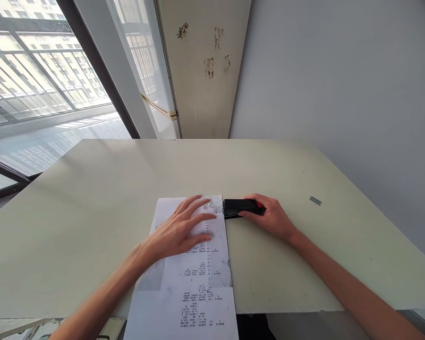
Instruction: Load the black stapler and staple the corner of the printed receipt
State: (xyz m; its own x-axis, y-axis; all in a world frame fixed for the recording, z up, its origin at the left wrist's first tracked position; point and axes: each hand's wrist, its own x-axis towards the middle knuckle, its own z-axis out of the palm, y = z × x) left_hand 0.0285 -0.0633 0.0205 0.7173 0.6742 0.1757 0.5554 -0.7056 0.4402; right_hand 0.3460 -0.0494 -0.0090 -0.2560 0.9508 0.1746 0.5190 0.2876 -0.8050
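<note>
Presses the left hand [184, 226] flat on the printed paper [152, 309], near its far end, with fingers spread apart and pointing towards the paper's right edge. Cannot tell the number of sheets. Grips the black stapler [241, 206] in the right hand [273, 217], just to the right of the paper, with thumb and fingers clamped about its outer end, close by a small red part. Points the stapler's front at the paper's right edge, near the far right corner. Sets its long axis crosswise, roughly square to that long edge, with the front at or just over the edge. Cannot tell the depth of any overlap, nor the exact gap at the stapler's mouth. Has the right hand nearer to the stapler, already around it; has the left nearer to the paper's middle, with fingertips just short of the stapler's front. Shows a small grey strip [315, 200] well to the right of the paper, beyond the right hand, on the pale table [92, 212] under the paper. Shows no container.
</note>
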